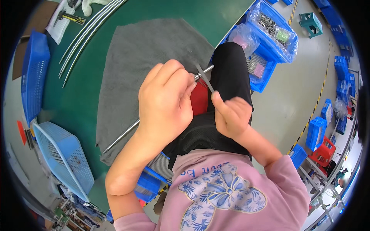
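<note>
My left hand (165, 92) is closed around a long thin metal rod (122, 135), which slants from the lower left up to the right. Past my fingers, the rod's grooved end sticks out over my lap. My right hand (233, 115) pinches a thin flat grey strip (206, 80), shaped like a small file, between thumb and fingers. The strip crosses the rod near that end and appears to touch it. Beneath my left hand lies a grey cloth (150, 42) on the green table (181, 8). The middle of the rod is hidden behind my left hand and forearm.
Several metal rods (83, 40) lie at the far left, near a caliper (71, 17). Blue baskets (71, 154) stand along the left edge. On the right, blue bins (287, 56) hold small metal parts. A green stool (310, 25) stands on the floor beyond.
</note>
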The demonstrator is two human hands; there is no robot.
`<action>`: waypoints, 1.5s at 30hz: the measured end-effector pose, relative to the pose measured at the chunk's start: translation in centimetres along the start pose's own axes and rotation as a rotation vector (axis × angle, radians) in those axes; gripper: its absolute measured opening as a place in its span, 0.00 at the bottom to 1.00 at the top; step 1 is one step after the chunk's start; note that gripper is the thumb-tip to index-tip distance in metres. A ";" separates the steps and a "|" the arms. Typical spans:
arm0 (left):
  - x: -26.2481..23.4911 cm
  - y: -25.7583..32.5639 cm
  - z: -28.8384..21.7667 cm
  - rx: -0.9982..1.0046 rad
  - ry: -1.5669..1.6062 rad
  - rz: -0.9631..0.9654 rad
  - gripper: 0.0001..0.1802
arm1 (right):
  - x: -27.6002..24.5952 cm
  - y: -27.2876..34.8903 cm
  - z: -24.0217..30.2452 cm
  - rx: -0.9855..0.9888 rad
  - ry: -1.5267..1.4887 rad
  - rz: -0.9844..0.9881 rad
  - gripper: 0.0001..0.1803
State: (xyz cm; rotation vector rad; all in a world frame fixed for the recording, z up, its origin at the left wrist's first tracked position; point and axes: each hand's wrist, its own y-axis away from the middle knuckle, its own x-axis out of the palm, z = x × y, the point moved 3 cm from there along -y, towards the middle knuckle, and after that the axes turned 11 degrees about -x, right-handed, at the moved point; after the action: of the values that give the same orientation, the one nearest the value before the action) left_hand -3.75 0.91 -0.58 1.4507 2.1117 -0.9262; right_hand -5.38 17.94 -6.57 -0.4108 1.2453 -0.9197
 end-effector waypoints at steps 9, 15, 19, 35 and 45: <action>-0.1 -0.1 -0.1 0.009 -0.001 0.023 0.10 | 2.0 2.2 -0.6 -0.062 -0.046 -0.089 0.26; -0.1 0.1 -0.1 -0.016 -0.010 0.022 0.10 | 2.9 0.1 -1.0 -0.067 -0.042 -0.147 0.26; 0.0 -0.1 -0.2 0.012 -0.023 0.030 0.10 | 2.5 1.9 -1.6 -0.126 -0.021 -0.119 0.26; 0.1 -0.4 -0.2 0.010 -0.003 0.028 0.10 | 3.5 2.3 -2.1 -0.052 0.008 -0.162 0.26; -0.1 -0.1 -0.3 -0.002 -0.027 0.040 0.10 | 2.6 -1.2 -1.6 -0.095 -0.067 -0.212 0.29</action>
State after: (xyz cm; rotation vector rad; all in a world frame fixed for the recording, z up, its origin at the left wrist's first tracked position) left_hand -3.80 1.00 -0.28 1.4659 2.0561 -0.9240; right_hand -7.16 15.55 -7.81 -0.6534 1.2032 -1.0196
